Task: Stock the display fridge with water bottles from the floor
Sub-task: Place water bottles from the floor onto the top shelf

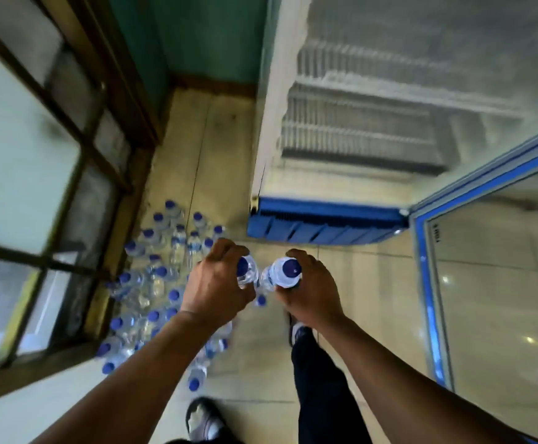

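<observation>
Hands clamped: left hand (215, 285) grips left bottle (247, 273), right hand (313, 294) grips right bottle (285, 271), both upright, caps up.

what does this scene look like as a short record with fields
left hand: grips a water bottle near its blue cap
right hand: grips a second bottle near its blue cap
floor bottles: many, blue-capped, clustered left of the fridge
display fridge: ahead, wire shelves showing
fridge door: swung open, on the right
stage: both held bottles off the floor, not yet in the fridge
</observation>
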Tool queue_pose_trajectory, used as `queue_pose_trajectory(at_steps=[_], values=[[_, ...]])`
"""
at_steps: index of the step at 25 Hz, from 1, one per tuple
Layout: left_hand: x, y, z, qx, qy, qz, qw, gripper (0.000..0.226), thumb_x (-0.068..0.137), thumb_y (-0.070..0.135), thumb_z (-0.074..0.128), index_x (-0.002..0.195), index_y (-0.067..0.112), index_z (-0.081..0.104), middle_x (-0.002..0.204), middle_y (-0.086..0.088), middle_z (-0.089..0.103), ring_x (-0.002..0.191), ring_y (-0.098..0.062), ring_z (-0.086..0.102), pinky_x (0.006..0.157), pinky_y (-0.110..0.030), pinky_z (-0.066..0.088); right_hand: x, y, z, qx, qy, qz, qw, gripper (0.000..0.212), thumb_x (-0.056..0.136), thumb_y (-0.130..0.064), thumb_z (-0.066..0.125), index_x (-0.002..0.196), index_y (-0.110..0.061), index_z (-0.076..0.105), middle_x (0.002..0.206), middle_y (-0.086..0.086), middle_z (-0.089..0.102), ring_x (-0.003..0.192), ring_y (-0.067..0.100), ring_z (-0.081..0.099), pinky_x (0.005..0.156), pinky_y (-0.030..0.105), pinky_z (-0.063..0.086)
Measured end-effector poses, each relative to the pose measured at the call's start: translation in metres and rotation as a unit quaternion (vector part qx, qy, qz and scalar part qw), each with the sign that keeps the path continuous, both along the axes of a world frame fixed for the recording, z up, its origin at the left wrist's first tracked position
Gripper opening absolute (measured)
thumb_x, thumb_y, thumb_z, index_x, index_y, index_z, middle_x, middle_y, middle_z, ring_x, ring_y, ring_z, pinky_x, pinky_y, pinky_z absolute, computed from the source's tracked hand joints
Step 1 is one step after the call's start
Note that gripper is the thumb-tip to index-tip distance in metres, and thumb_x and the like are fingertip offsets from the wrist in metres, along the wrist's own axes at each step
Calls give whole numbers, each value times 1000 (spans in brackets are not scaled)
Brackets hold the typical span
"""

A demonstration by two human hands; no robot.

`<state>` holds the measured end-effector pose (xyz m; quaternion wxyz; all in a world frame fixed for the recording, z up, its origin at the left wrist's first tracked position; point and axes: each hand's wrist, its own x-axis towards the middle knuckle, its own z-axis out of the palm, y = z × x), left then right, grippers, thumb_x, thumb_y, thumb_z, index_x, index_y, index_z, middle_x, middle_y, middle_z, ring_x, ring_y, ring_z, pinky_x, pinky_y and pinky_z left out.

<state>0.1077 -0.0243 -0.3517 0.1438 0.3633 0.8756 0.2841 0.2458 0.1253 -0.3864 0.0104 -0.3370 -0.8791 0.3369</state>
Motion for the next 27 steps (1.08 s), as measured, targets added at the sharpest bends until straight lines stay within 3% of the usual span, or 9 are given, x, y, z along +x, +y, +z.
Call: queue_pose_trajectory(at_steps=[6, 9, 13, 17, 20, 23, 25, 27], values=[[-27, 75, 250, 173, 10, -16, 985, 68, 54, 27, 90, 116, 20, 63, 107, 6, 63, 88, -10, 62, 77, -24, 53, -11, 84, 261, -41, 239, -18, 970, 45, 72, -29, 74, 110, -41, 55, 102, -20, 67, 93, 3, 65, 80, 22, 52], [-31, 118, 346, 248, -7, -24, 968, 73, 57, 28, 89, 123, 29, 59, 106, 16, 66, 92, -1, 64, 82, -16, 53, -14, 132, 355, -95, 337, -32, 936, 48, 78, -20, 74, 121, -31, 57, 112, -9, 70, 104, 13, 67, 90, 29, 52], [-33, 190, 462, 338, 0, -66, 939, 63, 66, 22, 87, 120, 34, 59, 105, 21, 67, 95, 4, 64, 80, -9, 51, -20, 203, 464, -197, 444, -22, 874, 45, 89, -15, 61, 133, -12, 56, 126, 8, 68, 119, 26, 63, 100, 43, 49], [-40, 255, 539, 416, 6, -96, 904, 57, 74, 27, 82, 124, 40, 57, 113, 19, 67, 105, -2, 65, 88, -19, 54, -33, 256, 541, -302, 505, -45, 807, 47, 93, -26, 54, 138, -13, 53, 124, 19, 66, 111, 41, 64, 92, 58, 52], [-48, 301, 576, 464, 13, -97, 880, 60, 80, 32, 76, 135, 37, 53, 124, 18, 64, 114, -3, 61, 90, -21, 54, -38, 295, 586, -317, 497, -63, 805, 55, 85, -40, 52, 128, -5, 59, 113, 22, 70, 95, 39, 68, 83, 53, 55], [-61, 344, 599, 492, 39, -65, 867, 72, 81, 39, 72, 146, 31, 42, 139, 19, 51, 123, 2, 51, 90, -9, 47, -38, 334, 619, -309, 521, -9, 795, 50, 71, -13, 69, 117, 3, 60, 99, 21, 69, 86, 33, 67, 72, 44, 58], [-73, 369, 605, 491, 57, -43, 868, 74, 83, 38, 72, 148, 29, 38, 142, 17, 46, 126, -2, 47, 96, -16, 46, -43, 362, 635, -244, 509, 7, 826, 45, 72, -3, 65, 117, -4, 60, 95, 12, 72, 85, 25, 69, 71, 38, 58], [-83, 397, 605, 480, 71, -36, 874, 72, 84, 38, 72, 147, 28, 39, 143, 10, 48, 128, -8, 48, 104, -31, 47, -54, 394, 645, -154, 493, -33, 855, 48, 78, 2, 74, 119, -15, 56, 98, 2, 73, 89, 17, 71, 72, 26, 57]])
